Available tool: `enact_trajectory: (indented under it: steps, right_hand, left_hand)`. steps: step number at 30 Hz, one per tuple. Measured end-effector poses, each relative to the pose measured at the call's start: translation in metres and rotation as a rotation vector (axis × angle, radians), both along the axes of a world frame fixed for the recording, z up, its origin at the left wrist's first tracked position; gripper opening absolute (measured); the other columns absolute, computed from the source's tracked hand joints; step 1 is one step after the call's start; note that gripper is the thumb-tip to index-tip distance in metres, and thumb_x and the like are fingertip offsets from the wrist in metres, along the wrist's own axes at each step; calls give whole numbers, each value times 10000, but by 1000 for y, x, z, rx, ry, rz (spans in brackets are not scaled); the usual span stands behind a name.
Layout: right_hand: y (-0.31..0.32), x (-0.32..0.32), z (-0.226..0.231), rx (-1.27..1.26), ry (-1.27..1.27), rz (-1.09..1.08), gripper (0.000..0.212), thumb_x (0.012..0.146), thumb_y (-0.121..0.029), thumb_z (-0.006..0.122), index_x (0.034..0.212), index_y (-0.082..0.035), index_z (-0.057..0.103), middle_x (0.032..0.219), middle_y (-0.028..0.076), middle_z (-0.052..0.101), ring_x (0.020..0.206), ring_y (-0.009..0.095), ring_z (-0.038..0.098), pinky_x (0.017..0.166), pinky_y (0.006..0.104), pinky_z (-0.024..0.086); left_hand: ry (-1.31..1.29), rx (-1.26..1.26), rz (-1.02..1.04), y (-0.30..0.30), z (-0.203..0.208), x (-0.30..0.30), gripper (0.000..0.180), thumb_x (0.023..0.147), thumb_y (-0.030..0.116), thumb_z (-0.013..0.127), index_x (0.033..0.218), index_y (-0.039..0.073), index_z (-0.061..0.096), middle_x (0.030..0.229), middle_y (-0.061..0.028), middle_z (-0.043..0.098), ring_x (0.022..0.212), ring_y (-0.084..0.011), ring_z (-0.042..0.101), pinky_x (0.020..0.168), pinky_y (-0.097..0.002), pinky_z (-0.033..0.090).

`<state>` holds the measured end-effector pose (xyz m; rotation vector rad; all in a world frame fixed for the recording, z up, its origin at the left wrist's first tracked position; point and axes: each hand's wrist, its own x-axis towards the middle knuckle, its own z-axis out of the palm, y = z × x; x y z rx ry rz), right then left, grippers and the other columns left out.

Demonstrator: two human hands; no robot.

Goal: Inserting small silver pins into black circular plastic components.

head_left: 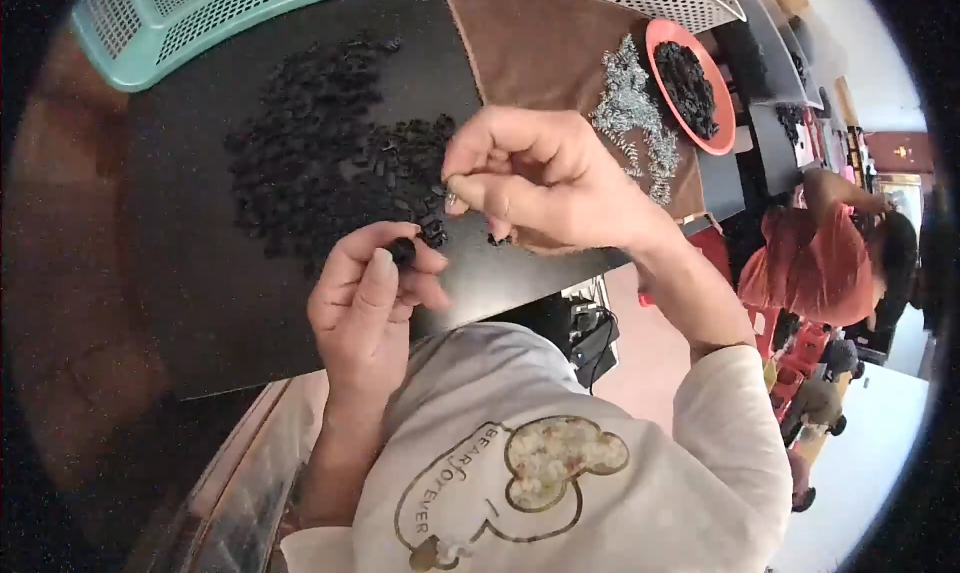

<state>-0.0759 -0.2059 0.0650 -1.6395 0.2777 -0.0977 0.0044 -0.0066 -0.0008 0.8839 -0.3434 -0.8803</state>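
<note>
Shiny metal springs (624, 95), matt cloth (535, 53)

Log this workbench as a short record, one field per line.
Left hand: holds a small black part
Right hand: pinches a small metallic piece, apparently a spring
Dark tabletop: bears a spread of loose black parts
Brown cloth: bears a heap of springs
Orange-red bowl: beside the springs, filled with black pieces
Upper left: teal perforated basket

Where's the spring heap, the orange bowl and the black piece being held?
Spring heap (624, 98), head view: its middle.
Orange bowl (726, 123), head view: its rim.
Black piece (402, 251), head view: its middle.
</note>
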Motion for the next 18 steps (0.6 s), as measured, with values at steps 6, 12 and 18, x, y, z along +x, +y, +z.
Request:
enact_trajectory:
  steps: [6,12,18]
  right_hand:
    - [11,-12,-8,174,-137,22,68,923,-56,643,953,4,639,851,-15,656,809,37,567,733,217,472]
    - [16,-16,-15,193,-176,40,75,922,-50,644,965,11,646,879,-6,664,828,43,577,750,221,479]
    - [12,-24,-16,234,-186,-13,71,927,-41,635,975,8,652,889,-3,661,841,43,579,758,225,484]
  left_hand:
    - [194,-2,-50,-7,10,-5,246,1028,194,474,1143,-7,558,844,-112,641,611,-121,569,589,-252,484]
    - [296,-78,-122,-10,6,-6,225,1028,205,475,1139,19,539,761,-64,584,563,-88,489,517,-244,410]
    - [234,-33,-86,-17,15,-10,231,1021,187,485,1153,4,531,796,-75,591,589,-114,525,548,-255,460]
